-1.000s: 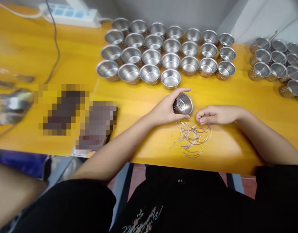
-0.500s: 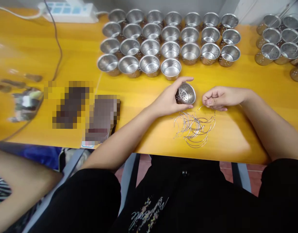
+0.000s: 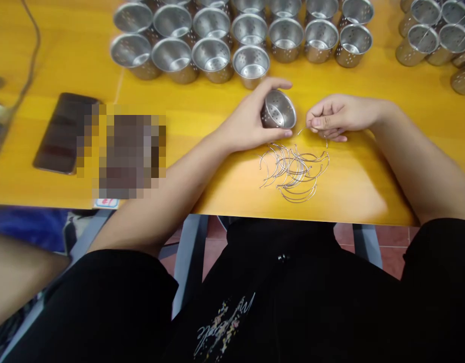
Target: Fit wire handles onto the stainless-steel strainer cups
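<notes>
The left hand (image 3: pixel 249 121) grasps a perforated metal cup (image 3: pixel 278 111) side-on, leaving its rim accessible; the right hand (image 3: pixel 340 113) pinches a curved wire (image 3: pixel 327 141).

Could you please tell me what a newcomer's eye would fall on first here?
Probably the rows of shiny, perforated metal cups standing on the far part of the yellow table. Next might come the tilted cup in the left hand, with a loose tangle of curved wires lying nearer the person. The right hand, to the right of that cup, seems to pinch a thin wire.
</notes>
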The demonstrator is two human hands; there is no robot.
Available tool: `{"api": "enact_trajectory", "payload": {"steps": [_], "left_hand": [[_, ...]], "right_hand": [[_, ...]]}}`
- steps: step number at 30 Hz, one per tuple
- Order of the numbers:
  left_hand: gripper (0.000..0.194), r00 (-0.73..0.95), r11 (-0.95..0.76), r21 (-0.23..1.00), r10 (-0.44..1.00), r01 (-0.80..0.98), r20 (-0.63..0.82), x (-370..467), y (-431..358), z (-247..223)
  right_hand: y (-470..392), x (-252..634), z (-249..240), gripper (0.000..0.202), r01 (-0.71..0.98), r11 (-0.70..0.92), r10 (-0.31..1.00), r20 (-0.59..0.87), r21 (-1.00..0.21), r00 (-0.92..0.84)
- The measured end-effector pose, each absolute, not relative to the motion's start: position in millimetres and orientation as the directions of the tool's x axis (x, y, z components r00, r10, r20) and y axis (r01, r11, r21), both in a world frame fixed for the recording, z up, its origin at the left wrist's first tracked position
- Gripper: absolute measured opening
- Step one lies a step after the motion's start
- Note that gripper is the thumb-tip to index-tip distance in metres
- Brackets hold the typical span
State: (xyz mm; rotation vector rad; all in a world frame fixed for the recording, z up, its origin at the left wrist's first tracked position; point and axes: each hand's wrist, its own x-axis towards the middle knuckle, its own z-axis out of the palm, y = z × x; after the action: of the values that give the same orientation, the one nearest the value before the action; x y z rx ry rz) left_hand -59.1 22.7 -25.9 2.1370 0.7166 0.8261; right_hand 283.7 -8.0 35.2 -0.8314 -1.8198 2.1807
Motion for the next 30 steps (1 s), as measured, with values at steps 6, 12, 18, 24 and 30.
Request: {"api": "enact_trajectory", "payload": {"steps": [6, 12, 18, 24, 30], "left_hand": [[0.102, 0.579, -0.551, 0.8, 0.741, 0.236, 0.34, -53, 10, -30], [0.099, 0.544, -0.504, 0.825, 0.781, 0.256, 0.307, -49, 1, -28], [0.103, 0.574, -0.531, 0.809, 0.755, 0.251, 0.317, -51, 2, -29], [0.105, 0.594, -0.55, 0.811, 0.726, 0.199, 0.347, -52, 6, -30], [0.114, 0.628, -0.543, 0.819, 0.707, 0.186, 0.326, -51, 11, -30]], "right_hand": [[-10, 289, 36, 0.049, 0.27, -0.279, 0.507, -0.381, -0.921, -0.774], [-17, 290, 38, 0.05, 0.259, -0.323, 0.623, -0.411, -0.91, -0.666], [-19, 290, 38, 0.058, 0.197, -0.24, 0.624, -0.307, -0.951, -0.719], [-18, 287, 40, 0.06, 0.216, -0.229, 0.449, -0.3, -0.949, -0.842], [-16, 288, 37, 0.054, 0.196, -0.194, 0.437, -0.263, -0.961, -0.86]]}}
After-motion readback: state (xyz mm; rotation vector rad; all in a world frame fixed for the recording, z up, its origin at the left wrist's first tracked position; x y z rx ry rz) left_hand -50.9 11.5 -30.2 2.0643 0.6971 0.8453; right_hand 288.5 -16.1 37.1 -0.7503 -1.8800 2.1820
